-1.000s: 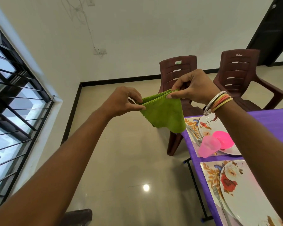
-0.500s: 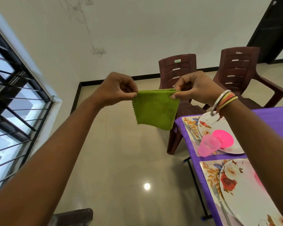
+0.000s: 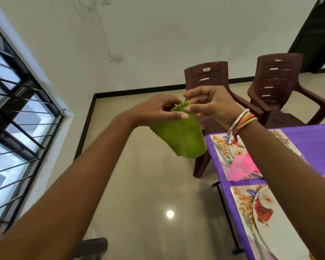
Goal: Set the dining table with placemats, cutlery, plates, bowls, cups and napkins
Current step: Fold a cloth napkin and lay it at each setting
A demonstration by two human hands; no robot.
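The left hand (image 3: 158, 112) and right hand (image 3: 213, 104) are close together in the air, just left of the purple-covered surface (image 3: 315, 141), each pinching the folded top edge of the green napkin (image 3: 180, 136), which hangs down below them over the floor (image 3: 139, 184), not touching the surface

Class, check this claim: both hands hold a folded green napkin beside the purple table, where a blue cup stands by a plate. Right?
Wrong in one respect: the head view shows the cup is pink, not blue. The left hand and right hand do hold the napkin.
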